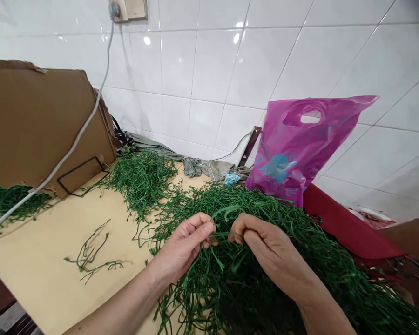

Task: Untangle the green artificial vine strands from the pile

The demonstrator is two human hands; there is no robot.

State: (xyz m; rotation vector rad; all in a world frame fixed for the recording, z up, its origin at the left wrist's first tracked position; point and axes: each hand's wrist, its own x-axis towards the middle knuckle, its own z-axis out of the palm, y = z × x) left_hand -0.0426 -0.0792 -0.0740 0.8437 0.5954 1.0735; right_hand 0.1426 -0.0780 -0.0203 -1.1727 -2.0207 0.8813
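My left hand [185,246] and my right hand [272,251] hover over a large heap of thin green stems [251,284], their fingertips close together. Each hand pinches some stems between thumb and fingers, though the fingers hide the exact grip. A smaller tangle of the same stems [141,184] lies farther back on the tan board [45,265]. Left of my hands, a few loose stems [89,255] lie apart on the board. Another green heap [10,202] sits at the far left edge.
A cardboard sheet [38,125] leans at the back left, crossed by a white cable [66,149]. A magenta plastic bag [300,153] and a grey cloth [202,167] stand against the white tiled wall [209,70]. A red sheet [345,223] lies at the right.
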